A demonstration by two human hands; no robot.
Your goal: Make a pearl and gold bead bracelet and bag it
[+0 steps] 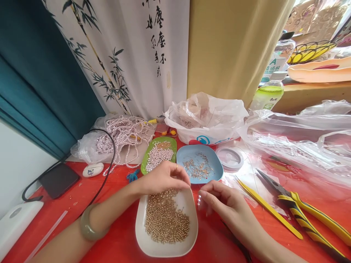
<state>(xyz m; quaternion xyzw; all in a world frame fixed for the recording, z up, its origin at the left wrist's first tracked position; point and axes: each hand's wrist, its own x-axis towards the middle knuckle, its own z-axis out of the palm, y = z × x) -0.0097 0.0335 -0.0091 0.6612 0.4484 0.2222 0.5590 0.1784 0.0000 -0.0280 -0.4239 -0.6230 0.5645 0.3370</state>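
Observation:
My left hand [164, 177] reaches over the far rim of a white tray [141, 239] of small gold beads [167, 221]. Its thumb and fingers are pinched together, and I cannot make out what is between them. To its right, my right hand [229, 201] is closed, with a short row of white pearl beads [199, 200] hanging at its fingertips. Just beyond the hands, a green tray [143, 165] holds pinkish pearl beads [157, 155] and some gold ones. Beside it a blue tray [182, 150] contains thin metal pins [200, 168].
Yellow tweezers [271, 210] and yellow-black pliers [298, 208] lie at right. A spool [230, 159] of clear line sits by the blue tray. Plastic bags [208, 124] stand behind. Bead strands [123, 135], a black cable [113, 146] and a phone [59, 179] are at left.

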